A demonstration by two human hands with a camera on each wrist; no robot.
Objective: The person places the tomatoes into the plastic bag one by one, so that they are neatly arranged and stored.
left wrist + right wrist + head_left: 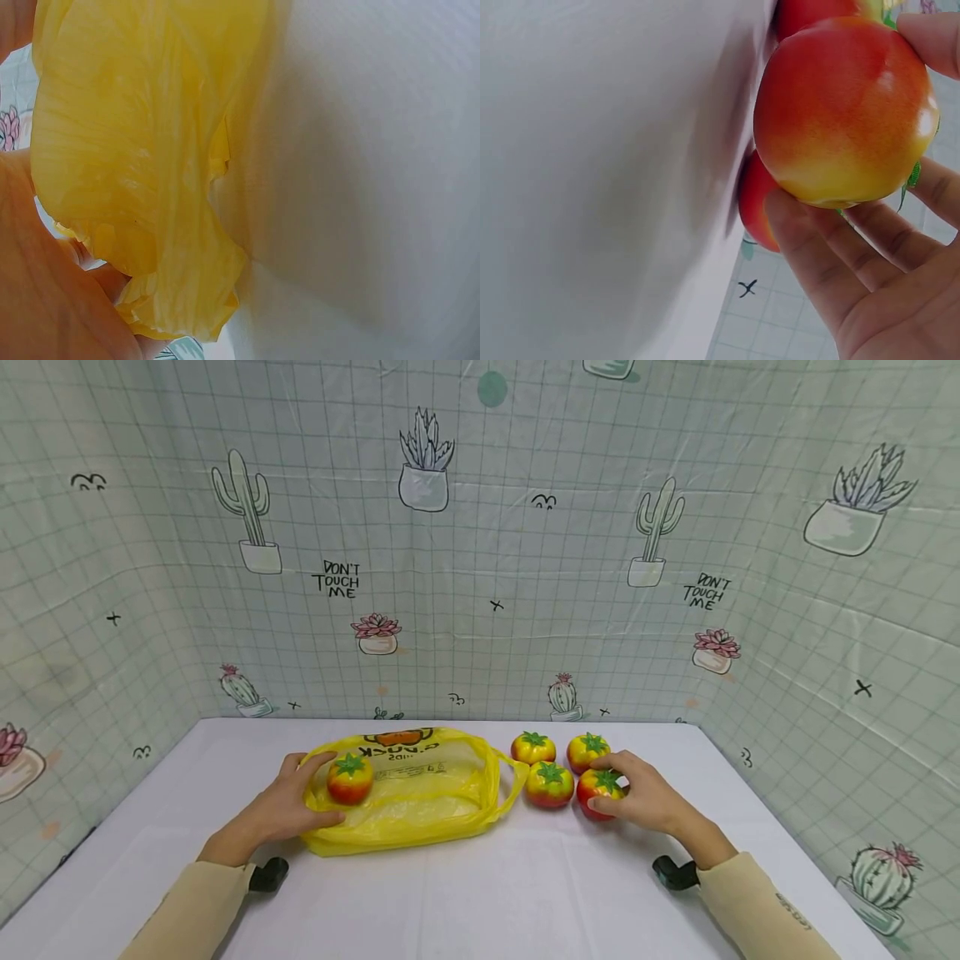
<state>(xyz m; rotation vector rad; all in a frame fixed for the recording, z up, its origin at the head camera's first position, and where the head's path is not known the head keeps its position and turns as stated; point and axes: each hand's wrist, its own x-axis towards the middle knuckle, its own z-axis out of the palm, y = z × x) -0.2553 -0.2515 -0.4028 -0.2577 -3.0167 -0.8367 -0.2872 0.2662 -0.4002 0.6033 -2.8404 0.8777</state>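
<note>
My left hand point(285, 802) holds the left end of a yellow plastic bag point(427, 827), thumb in front and fingers round the back. A red-yellow tomato point(349, 781) with a green leafy top shows at that end, between thumb and fingers. In the left wrist view, yellow plastic point(112, 135) hides most of the fingers. On the right, my right hand point(648, 793) grips another glossy tomato point(592, 795) from its right side. The right wrist view has this tomato point(840, 112) with the thumb on one side and fingertips on the other, close over the table.
Beside the gripped one sit three more tomatoes: one at the back left point(533, 749), one at the back right point(583, 752), one in front point(549, 787). The bag's handle loop point(517, 785) reaches toward them. A cactus-print cloth point(487, 560) walls in the white table point(480, 902).
</note>
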